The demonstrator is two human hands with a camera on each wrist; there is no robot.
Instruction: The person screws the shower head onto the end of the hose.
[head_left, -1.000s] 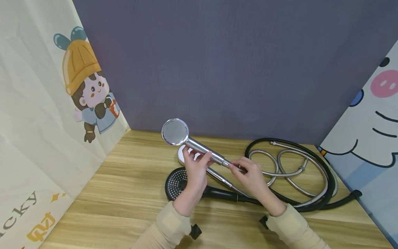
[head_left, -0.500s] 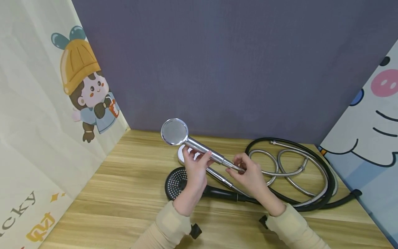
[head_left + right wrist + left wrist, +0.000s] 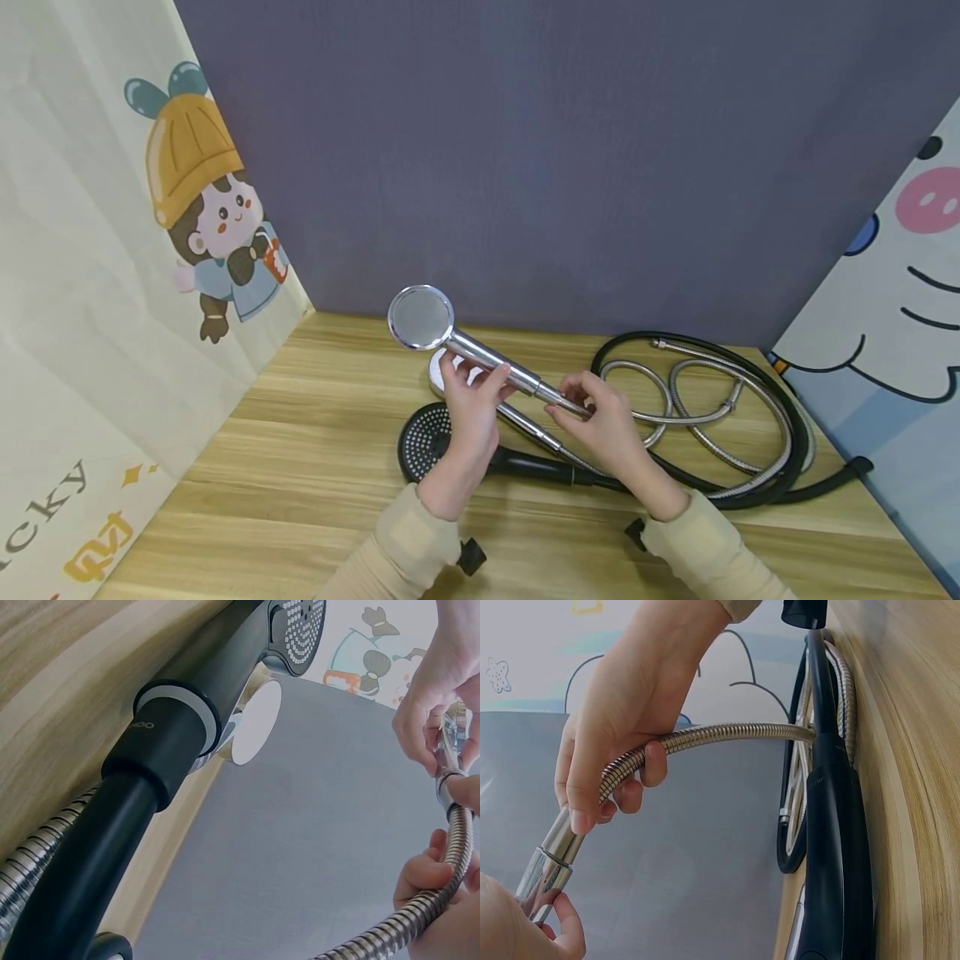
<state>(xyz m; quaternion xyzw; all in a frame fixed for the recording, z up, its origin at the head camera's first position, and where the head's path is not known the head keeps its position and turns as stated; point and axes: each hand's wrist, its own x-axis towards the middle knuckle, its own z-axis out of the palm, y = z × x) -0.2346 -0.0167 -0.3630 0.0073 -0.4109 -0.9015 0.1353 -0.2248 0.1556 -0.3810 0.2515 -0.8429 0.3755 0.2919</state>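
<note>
My left hand (image 3: 472,417) grips the handle of a chrome shower head (image 3: 422,317), which is raised and tilted with its round face at the upper left. At the lower end of that handle, the thumb and fingers of my right hand (image 3: 609,425) hold the metal end piece of a ribbed shower hose (image 3: 727,733). The left wrist view shows several right fingers curled around the hose behind this end piece. Below both hands, a black shower head (image 3: 422,443) lies on the table, next to another chrome shower head (image 3: 528,427) partly hidden by my left hand.
Coiled black and silver hoses (image 3: 787,433) lie at the right of the wooden table (image 3: 300,467). A grey-blue panel (image 3: 525,167) rises behind the table. Printed sheets stand at the left (image 3: 67,250) and right (image 3: 900,333).
The right thumb and fingers have shifted and parted slightly at the handle's lower end, baring more of the hose end. My left hand and the raised shower head stay almost still.
</note>
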